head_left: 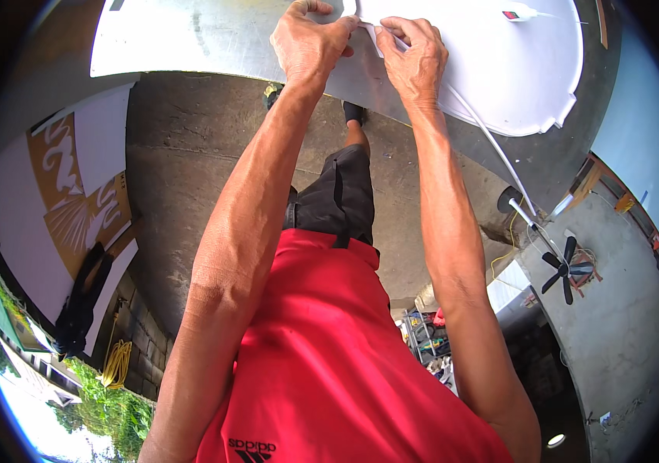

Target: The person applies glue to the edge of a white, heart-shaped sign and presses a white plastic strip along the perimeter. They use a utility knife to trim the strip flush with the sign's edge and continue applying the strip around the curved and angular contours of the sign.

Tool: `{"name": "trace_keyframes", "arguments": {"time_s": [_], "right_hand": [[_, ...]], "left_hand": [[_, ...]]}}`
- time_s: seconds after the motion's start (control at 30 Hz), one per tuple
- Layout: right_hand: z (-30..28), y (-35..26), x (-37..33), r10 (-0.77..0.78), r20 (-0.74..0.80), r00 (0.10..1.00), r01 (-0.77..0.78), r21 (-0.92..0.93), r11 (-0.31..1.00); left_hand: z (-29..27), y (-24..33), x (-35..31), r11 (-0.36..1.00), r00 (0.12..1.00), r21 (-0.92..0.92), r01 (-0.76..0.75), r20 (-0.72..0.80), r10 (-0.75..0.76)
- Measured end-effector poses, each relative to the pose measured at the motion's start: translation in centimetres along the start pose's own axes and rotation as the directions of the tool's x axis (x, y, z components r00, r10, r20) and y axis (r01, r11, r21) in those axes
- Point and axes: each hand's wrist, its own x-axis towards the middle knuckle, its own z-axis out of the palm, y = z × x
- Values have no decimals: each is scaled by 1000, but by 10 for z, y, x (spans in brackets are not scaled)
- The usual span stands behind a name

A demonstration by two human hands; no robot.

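Both my arms reach forward over a metal-grey work surface [213,38]. On it lies a large white sheet [468,46] with a curved outline. My left hand [308,42] is closed, thumb and forefinger pinching a narrow white strip [351,9] at the sheet's left edge. Just to its right, my right hand [413,58] is bent, its thumb and fingers also pinching the strip. A long white length [491,143] trails from beside my right wrist off the table; it seems to be the same strip. The exact grip points are partly hidden by my fingers.
A small white bottle [526,13] with a red mark lies on the sheet. At right stand a black-bladed fan [567,270] and a pale blue panel [638,139]. Patterned brown-and-white boards [74,170] lean at left, near a coiled yellow cable [117,363]. Cluttered shelves [426,336] are behind.
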Motion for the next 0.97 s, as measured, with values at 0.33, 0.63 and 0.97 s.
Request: {"name": "trace_keyframes", "arguments": {"time_s": [0.33,0.63,0.97], "right_hand": [[6,0,8,168,58,984,-163,-73,984],[5,3,14,299,119,947,-307,64,949],[10,10,13,220,85,972,-227,75,971]], "left_hand": [[2,1,-1,1000,1000,-10,-17,-11,17],[-13,-34,-6,966,964,-19,-257,64,258],[-29,-56,1,-3,348,585,-811,485,802]]}}
